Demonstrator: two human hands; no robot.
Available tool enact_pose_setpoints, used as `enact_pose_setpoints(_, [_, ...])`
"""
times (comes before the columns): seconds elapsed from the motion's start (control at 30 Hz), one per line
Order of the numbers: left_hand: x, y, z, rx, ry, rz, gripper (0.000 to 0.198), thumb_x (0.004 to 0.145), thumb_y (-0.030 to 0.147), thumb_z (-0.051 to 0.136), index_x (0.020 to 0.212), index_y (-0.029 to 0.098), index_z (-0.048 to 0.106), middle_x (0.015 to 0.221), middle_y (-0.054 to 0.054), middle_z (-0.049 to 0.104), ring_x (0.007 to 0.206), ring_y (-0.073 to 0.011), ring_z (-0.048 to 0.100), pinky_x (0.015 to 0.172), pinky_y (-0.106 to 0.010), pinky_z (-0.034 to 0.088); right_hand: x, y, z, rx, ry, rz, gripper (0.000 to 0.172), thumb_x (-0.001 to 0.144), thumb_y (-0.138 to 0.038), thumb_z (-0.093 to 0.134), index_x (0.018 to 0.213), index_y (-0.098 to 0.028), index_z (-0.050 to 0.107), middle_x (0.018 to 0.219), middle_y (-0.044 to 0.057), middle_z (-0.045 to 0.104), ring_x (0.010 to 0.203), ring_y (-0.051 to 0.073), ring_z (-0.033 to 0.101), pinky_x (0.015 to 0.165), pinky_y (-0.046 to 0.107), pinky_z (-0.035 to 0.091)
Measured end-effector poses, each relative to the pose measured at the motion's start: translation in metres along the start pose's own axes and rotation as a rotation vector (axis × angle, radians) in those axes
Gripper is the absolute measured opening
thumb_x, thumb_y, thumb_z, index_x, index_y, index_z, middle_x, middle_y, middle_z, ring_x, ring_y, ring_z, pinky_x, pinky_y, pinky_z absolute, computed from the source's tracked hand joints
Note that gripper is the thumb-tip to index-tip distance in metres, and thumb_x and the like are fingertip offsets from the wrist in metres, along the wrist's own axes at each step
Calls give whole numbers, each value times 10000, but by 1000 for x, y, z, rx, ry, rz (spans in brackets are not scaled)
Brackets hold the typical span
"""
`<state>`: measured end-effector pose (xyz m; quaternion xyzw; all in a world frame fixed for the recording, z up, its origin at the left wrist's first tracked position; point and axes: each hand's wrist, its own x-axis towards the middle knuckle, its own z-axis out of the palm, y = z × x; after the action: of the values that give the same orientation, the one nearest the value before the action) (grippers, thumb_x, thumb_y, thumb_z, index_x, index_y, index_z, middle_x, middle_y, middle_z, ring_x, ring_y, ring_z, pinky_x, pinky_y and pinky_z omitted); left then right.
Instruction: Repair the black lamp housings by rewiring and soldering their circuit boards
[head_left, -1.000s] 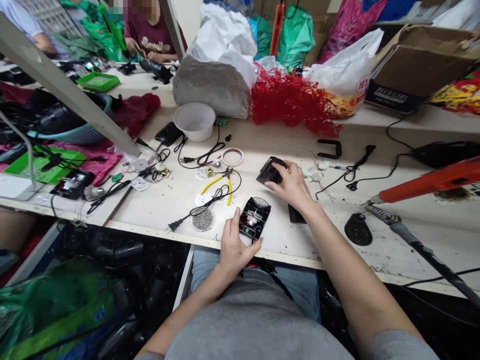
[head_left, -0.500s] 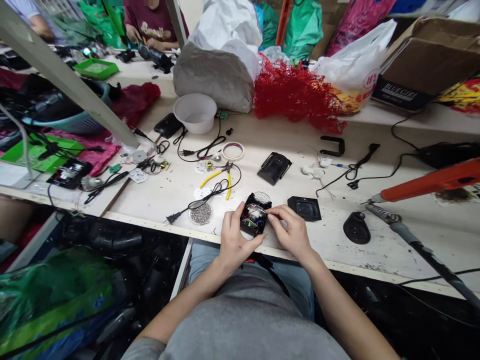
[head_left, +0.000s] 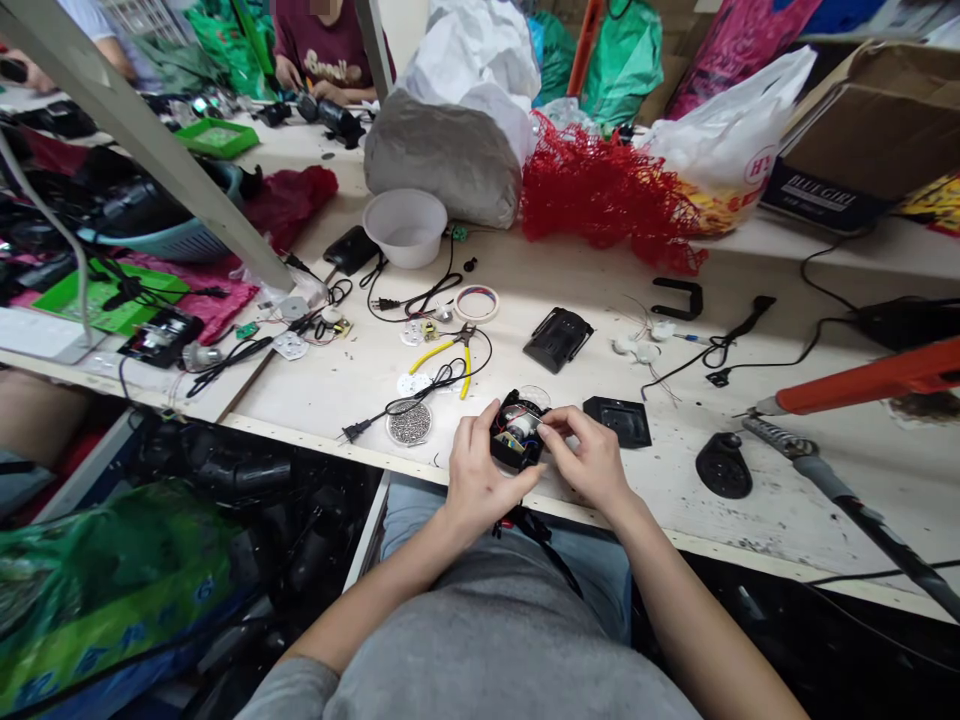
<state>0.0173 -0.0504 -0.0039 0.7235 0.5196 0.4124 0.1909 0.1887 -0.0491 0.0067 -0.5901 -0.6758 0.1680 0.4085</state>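
Note:
At the bench's front edge, my left hand [head_left: 484, 475] grips an opened black lamp housing [head_left: 517, 435], thumb on the near side and fingers along its left. Inside the housing show a silvery round part, thin wires and a small yellowish component. My right hand [head_left: 589, 455] is at the housing's right side, thumb and forefinger pinched over its inside; what they pinch is too small to make out. A clear round lens [head_left: 534, 395] lies just behind the housing. Right of it sits a black rectangular cover [head_left: 619, 421]. To the left are a dish of screws [head_left: 409, 423] and yellow-handled pliers [head_left: 466, 360].
A roll of tape [head_left: 477, 303], a white bowl [head_left: 405, 228] and a black casing [head_left: 559, 338] stand farther back. On the right are a black bracket [head_left: 724, 465], a soldering iron in its stand [head_left: 787, 440] and an orange-red tool [head_left: 870, 382]. Another person [head_left: 330, 50] works across the bench.
The whole view has shifted slightly, so things appear a little farther right. My left hand still holds the housing, and my right fingers stay pinched at its right side.

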Motion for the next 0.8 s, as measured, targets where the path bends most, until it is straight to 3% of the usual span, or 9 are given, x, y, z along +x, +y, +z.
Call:
enact_pose_setpoints(0.3, [9, 5, -1, 18, -59, -76, 897, 584, 412, 901, 1352, 186, 496, 1019, -47, 534, 956, -249, 609, 827, -369, 549, 6, 2, -4, -31, -56, -11, 143, 931, -286, 531, 837, -218, 614, 752, 17, 713, 641, 158, 651, 619, 265, 516])
enact_pose_setpoints(0.5, [15, 9, -6, -29, -145, -130, 777, 583, 408, 886, 1261, 206, 566, 993, -19, 502, 944, -231, 616, 840, -372, 561, 7, 2, -2, -78, -19, -67, 175, 964, -290, 494, 840, -215, 592, 743, 19, 707, 634, 151, 649, 608, 253, 503])
enact_pose_setpoints(0.8, [19, 14, -12, -96, -216, -230, 818, 543, 383, 912, 1270, 205, 582, 1003, -22, 504, 977, -234, 614, 904, -383, 566, 5, 3, 3, -94, 37, -138, 160, 981, -300, 510, 871, -222, 596, 728, 7, 697, 618, 150, 652, 587, 254, 498])
